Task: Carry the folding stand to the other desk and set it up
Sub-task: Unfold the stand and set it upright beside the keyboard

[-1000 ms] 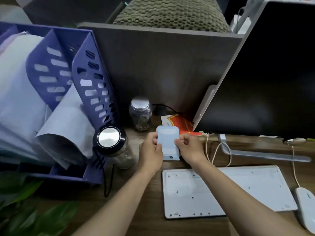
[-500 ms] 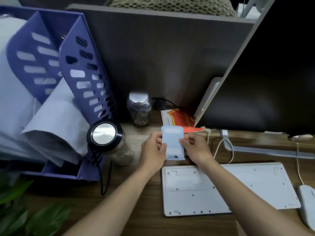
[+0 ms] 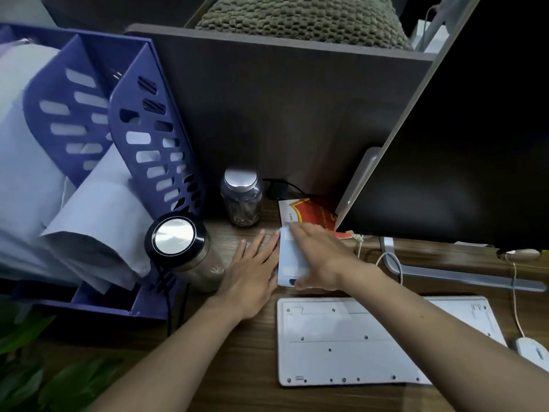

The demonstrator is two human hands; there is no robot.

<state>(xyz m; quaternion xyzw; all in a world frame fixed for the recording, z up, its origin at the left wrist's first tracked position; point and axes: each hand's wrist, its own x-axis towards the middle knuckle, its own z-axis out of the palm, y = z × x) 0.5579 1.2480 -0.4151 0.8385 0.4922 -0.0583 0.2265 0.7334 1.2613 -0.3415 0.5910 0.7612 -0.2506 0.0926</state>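
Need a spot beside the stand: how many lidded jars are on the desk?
2: a small clear jar by the partition, and a larger silver-lidded jar beside the purple file rack. None seem hidden.

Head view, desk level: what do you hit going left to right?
Purple file rack → steel-lidded bottle → left hand → folding stand → right hand → monitor foot → mouse.

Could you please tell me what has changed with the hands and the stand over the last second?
The folding stand, earlier gripped by both hands, now lies flatter under the right hand. The left hand has let go and lies open on the desk beside it. Jars and keyboard stayed put.
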